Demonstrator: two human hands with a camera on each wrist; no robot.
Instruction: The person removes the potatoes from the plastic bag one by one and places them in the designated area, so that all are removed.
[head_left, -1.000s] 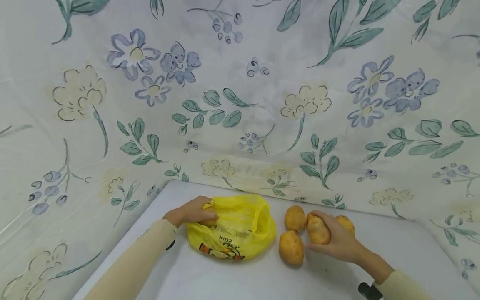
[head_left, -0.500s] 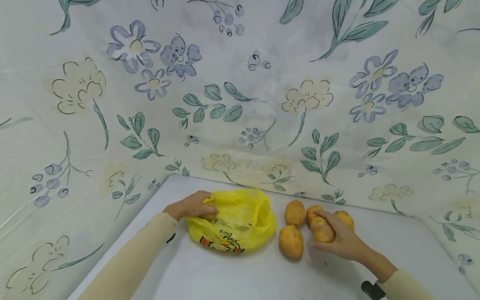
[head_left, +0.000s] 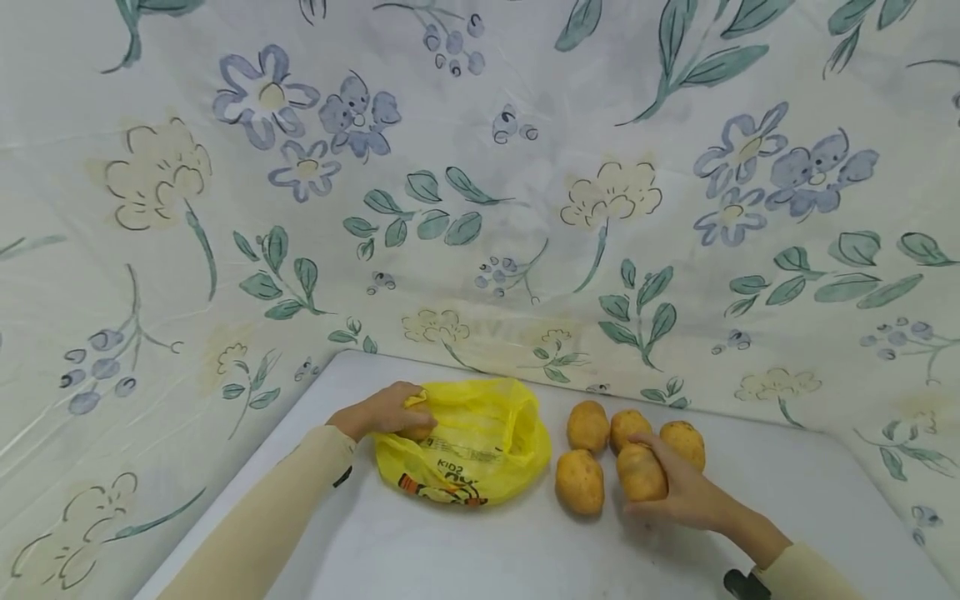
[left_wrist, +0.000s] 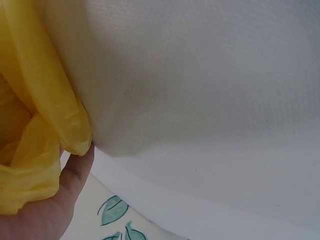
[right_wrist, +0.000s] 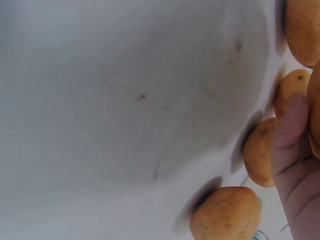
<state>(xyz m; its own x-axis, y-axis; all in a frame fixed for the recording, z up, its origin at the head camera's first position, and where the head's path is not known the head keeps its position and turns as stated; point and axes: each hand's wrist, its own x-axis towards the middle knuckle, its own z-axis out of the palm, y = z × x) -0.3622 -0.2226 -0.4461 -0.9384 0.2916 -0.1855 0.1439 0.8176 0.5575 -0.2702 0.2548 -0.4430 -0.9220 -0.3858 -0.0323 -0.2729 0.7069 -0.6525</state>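
My left hand (head_left: pixel 386 410) grips the edge of a yellow plastic bag (head_left: pixel 472 467) printed with black lettering, lying on the white table. The bag's mouth gapes toward the potatoes on its right. In the left wrist view, yellow folds of the bag (left_wrist: pixel 45 75) lie over the left hand (left_wrist: pixel 47 215). To the right of the bag, my right hand (head_left: pixel 690 492) holds a brown potato (head_left: pixel 642 473) between thumb and fingers. Right behind it lies another potato (head_left: pixel 630 429). The right wrist view shows only an edge of the held potato (right_wrist: pixel 315 110) beside the thumb.
Two potatoes, one farther back (head_left: pixel 587 427) and one nearer (head_left: pixel 580 483), lie between the bag and the right hand. Another potato (head_left: pixel 682 444) sits just beyond that hand. A floral-patterned cloth (head_left: pixel 480 208) rises behind the white table (head_left: pixel 450 554).
My right hand has drawn the held potato slightly nearer to me, uncovering the potato behind it. The left hand keeps its grip on the bag in the same place.
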